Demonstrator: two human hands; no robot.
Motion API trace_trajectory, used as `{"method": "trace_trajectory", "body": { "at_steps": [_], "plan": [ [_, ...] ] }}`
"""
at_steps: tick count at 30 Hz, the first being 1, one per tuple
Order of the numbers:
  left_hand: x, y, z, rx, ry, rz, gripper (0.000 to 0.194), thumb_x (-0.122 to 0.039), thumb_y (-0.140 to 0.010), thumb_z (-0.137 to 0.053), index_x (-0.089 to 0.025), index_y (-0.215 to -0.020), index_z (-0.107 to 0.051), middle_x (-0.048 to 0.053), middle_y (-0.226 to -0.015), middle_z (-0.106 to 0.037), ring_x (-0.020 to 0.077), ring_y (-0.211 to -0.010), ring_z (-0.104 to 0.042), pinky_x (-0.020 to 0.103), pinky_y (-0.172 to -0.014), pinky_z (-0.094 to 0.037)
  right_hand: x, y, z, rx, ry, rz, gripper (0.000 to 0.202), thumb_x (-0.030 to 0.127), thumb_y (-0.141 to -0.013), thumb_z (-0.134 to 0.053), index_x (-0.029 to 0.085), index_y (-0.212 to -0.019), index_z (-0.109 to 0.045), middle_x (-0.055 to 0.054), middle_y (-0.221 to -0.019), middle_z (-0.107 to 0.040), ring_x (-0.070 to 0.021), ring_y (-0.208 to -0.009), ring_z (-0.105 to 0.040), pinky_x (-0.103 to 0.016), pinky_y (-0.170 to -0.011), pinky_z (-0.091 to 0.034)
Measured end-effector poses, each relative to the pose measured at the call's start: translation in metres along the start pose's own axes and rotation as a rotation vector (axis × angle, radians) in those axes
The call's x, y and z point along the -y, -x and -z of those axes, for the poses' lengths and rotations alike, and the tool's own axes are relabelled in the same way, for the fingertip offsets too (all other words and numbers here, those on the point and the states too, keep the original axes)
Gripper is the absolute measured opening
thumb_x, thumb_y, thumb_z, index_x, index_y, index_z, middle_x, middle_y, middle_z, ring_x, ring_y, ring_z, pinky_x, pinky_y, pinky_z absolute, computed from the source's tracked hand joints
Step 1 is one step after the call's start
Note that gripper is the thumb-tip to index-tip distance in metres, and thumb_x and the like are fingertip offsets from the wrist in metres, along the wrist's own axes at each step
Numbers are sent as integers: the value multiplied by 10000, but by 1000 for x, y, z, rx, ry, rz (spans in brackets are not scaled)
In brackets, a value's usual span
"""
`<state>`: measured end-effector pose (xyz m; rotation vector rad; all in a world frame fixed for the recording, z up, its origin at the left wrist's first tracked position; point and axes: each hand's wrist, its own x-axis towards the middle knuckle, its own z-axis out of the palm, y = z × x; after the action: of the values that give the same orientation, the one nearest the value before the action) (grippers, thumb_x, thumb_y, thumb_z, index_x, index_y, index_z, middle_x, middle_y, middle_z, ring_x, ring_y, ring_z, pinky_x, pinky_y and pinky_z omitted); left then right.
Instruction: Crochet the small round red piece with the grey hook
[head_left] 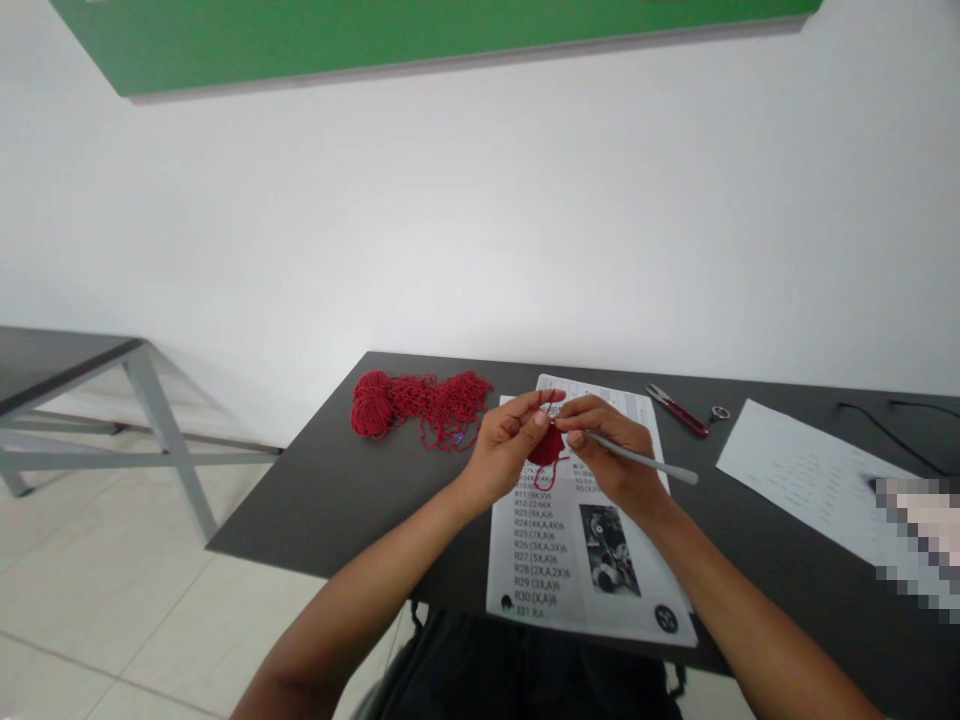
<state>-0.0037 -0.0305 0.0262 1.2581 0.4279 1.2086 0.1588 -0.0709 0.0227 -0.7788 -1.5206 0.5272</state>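
My left hand [504,448] pinches a small piece of red crochet [546,448], with a strand of red yarn raised over its index finger. My right hand [616,445] is closed around a crochet hook [660,464] with a grey handle. The hook's tip meets the work between my two hands, where fingers partly hide it. A short loop of red yarn [545,486] hangs below the piece. Beneath both hands lies a printed pattern sheet [540,550] with rows of text and a dark photo.
On the left of the dark table [315,510] lies a red yarn ball [371,405] beside tangled loose yarn [446,400]. To the right are red-handled snips [684,415], a small ring-like metal object [720,412] and a white paper [810,480]. A second table [67,360] stands far left.
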Motion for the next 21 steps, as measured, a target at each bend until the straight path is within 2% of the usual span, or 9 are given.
{"method": "trace_trajectory", "body": {
  "at_steps": [4,10,21],
  "plan": [
    [-4,-3,4,56,-59,23,578,-464,-799,-855,-112,-1238,-722,0,-678,-666,69,-494,-523,206,-509,-409,0,-3,0,11,5,27,124,381,-929,-744,276,-959,-804,-55,-989,-756,-215,-955,-726,-391,-860,-612],
    [-18,-2,7,95,-143,25,677,-419,-769,-887,-85,-1319,-674,51,-744,-735,94,-542,-573,224,-550,-463,-1,-5,4,59,-102,-24,107,352,-906,-780,296,-993,-805,-45,-1034,-770,-204,-974,-744,-362,-843,-624],
    [-17,1,7,72,-180,-38,696,-410,-767,-890,-106,-1355,-675,36,-695,-733,106,-540,-579,245,-582,-498,-6,7,-8,-54,-232,-107,175,432,-962,-692,283,-978,-782,-63,-1084,-766,-233,-1022,-737,-429,-917,-616]
  ]
}}
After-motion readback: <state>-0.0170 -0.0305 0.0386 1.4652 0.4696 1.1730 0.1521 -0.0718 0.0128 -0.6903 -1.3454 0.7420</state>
